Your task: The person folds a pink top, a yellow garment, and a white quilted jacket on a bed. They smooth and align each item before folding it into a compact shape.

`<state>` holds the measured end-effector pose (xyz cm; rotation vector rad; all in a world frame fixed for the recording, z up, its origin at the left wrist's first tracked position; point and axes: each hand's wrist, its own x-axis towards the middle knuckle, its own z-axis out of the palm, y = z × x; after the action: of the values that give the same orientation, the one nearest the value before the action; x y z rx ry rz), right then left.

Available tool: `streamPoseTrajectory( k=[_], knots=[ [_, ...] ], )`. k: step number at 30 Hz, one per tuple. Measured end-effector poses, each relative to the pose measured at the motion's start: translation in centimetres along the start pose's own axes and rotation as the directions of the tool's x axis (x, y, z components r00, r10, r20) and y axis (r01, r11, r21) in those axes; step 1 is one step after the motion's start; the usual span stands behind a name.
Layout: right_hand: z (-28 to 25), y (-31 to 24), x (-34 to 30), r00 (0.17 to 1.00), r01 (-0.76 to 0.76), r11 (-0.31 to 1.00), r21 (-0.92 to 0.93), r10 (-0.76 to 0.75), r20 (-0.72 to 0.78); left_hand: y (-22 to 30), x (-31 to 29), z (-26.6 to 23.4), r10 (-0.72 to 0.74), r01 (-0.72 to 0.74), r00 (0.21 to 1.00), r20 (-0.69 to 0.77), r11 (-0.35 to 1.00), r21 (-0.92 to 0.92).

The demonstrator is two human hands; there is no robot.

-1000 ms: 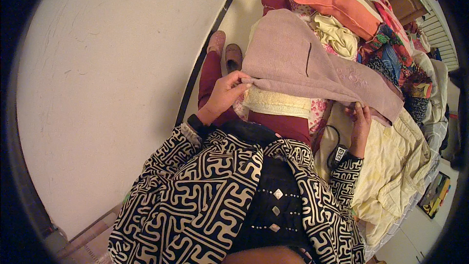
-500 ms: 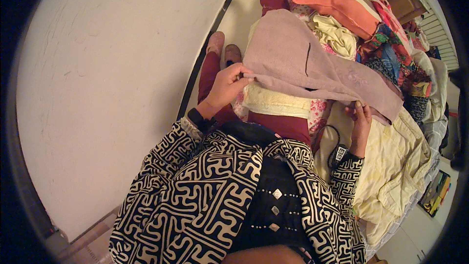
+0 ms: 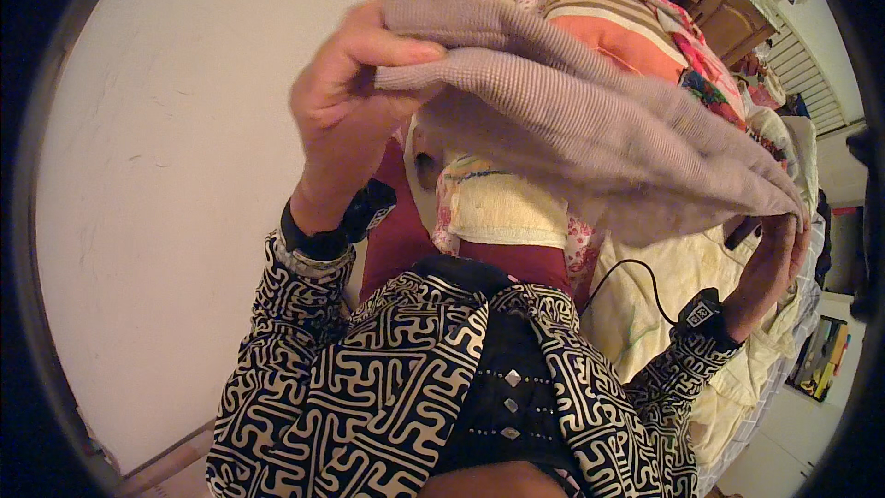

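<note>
**Mauve cloth lifted off the legs, both hands closed on it**

Left hand (image 3: 343,78): mostly closed, pinching one end of the mauve ribbed cloth (image 3: 590,129). Thumb lies along the front between two folds; the other fingers are largely hidden behind the fabric. Right hand (image 3: 772,263): closed, fingertips gathering the opposite end. Exact thumb placement there: can't tell.

Cloth location: up in front of the body, spanning hand to hand, left end higher, right end lower. Loosely folded lengthwise, sagging in the middle.

Delta vs half a second ago: cloth was spread over the legs and bedding, hands on its near edge. Now it's raised and bunched, hands wider apart, left one much higher in view. Dark line on its surface no longer visible. Cream towel (image 3: 509,209) stays across the legs; a multicoloured strip along its far edge now shows.

Surroundings: maroon trousers (image 3: 396,254) below, floral fabric (image 3: 577,244) beside the towel. Orange striped cushion (image 3: 599,37) beyond the cloth, lower part covered by it. Pale yellow sheet (image 3: 636,323) on the right, black cable (image 3: 653,275) looping over it to the right wrist unit (image 3: 702,310). Another black unit (image 3: 369,207) on the left wrist. Plain wall (image 3: 184,175) fills the left side.

In the way: raised cloth blocks the view of the bedding behind it.
</note>
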<state>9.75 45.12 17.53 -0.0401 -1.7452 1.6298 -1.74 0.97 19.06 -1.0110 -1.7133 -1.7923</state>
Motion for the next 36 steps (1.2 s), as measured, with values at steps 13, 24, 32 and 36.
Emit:
streamPoseTrajectory(
  k=[13,24,32,36],
  knots=[
    [-1.4,-0.3,-1.2,0.994,-0.1,0.992,-0.077,0.103,0.028,0.9,-1.9,0.3,-0.158,0.163,0.986,0.06,0.981,-0.104],
    [-1.4,-2.2,-2.3,0.998,0.05,0.983,-0.175,-0.057,-0.034,1.1,-2.6,0.6,-0.305,0.299,0.946,-0.111,0.952,-0.069],
    [-2.1,-3.1,-2.5,0.993,0.084,0.978,-0.189,-0.098,-0.066,1.0,-1.8,1.2,-0.267,0.304,0.952,-0.15,0.877,0.373],
    [-1.3,-3.0,-1.8,0.991,0.045,0.967,-0.25,-0.074,-0.11,1.3,-1.0,0.3,-0.146,0.171,0.985,-0.088,0.869,0.465]
  ],
)
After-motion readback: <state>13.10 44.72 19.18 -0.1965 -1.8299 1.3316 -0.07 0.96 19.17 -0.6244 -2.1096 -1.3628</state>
